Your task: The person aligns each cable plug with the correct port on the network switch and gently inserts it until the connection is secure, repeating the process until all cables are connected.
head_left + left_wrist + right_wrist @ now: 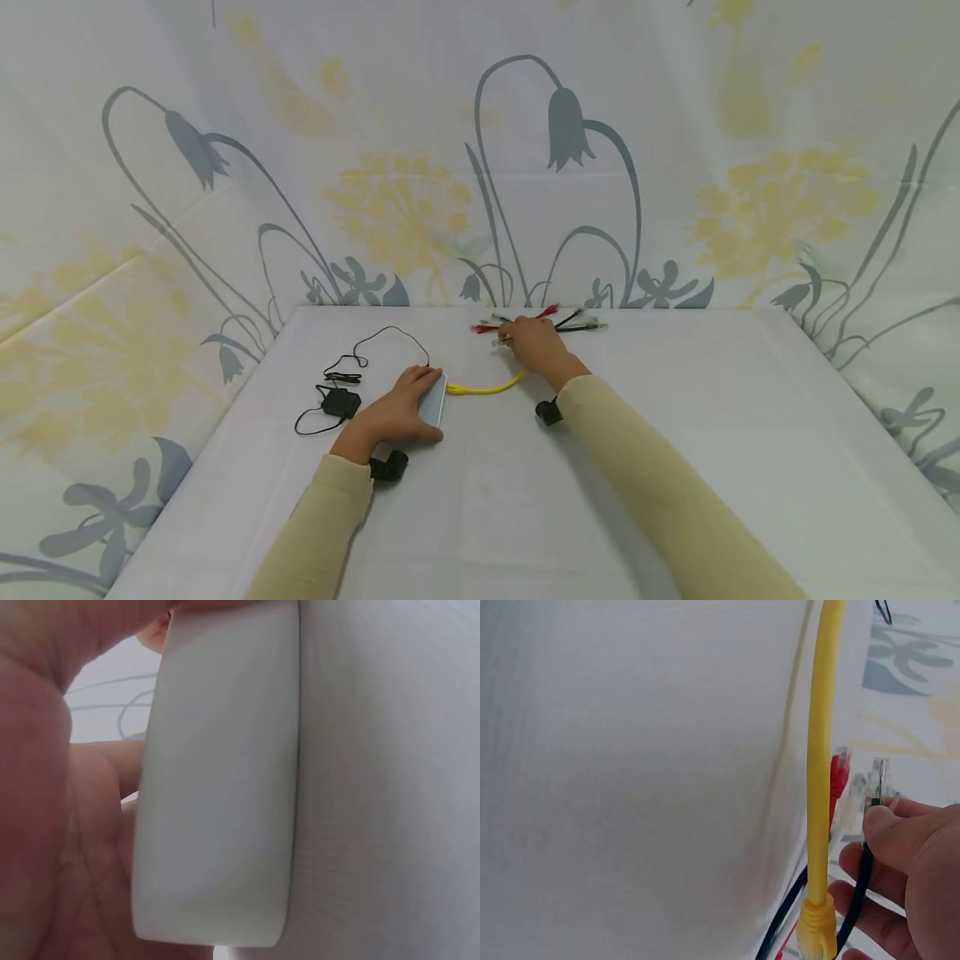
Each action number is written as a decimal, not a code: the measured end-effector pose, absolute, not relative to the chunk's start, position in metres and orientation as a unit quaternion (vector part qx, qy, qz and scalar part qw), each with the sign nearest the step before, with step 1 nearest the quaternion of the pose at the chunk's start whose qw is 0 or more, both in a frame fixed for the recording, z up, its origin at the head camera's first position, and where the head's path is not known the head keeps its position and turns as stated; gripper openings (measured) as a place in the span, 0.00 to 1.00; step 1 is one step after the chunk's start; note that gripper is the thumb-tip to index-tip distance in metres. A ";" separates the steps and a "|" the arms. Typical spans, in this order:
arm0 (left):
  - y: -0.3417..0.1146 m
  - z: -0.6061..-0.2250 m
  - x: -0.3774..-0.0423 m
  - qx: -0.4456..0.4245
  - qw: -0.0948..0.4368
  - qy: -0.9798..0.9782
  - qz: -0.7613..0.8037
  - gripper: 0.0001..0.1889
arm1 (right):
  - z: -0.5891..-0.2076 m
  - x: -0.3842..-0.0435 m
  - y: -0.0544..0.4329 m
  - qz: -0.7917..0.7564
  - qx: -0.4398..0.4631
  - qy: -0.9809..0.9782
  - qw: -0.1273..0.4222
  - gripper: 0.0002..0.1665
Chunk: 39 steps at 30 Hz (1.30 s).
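Note:
My left hand (395, 414) grips a flat white box (432, 402) by its ends, thumb at the near end and fingers at the far end. The left wrist view shows one smooth white side of the box (217, 787). From its right side a yellow network cable (486, 390) runs toward my right hand (542, 346). Thumb and fingers of that hand pinch a short black network cable (864, 874) just below its clear plug (880, 769). Around it lie several red and black cables, among them a red cable (487, 329); the hand hides part of them.
Left of the box lies a black power adapter (341, 403) with its thin cord (390, 327) leading to the box's far end. The white table (480, 517) ends at a flower-patterned curtain (420, 125) behind the cables.

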State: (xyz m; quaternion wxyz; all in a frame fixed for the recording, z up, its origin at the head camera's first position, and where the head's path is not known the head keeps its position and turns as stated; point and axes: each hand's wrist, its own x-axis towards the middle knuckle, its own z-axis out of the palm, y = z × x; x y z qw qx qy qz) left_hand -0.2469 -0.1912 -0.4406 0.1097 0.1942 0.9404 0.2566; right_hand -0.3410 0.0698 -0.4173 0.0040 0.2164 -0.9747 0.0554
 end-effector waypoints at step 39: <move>-0.189 -0.442 -0.247 0.190 0.109 0.942 0.255 0.54 | -0.419 -0.297 0.079 0.185 0.242 -0.952 0.010 0.15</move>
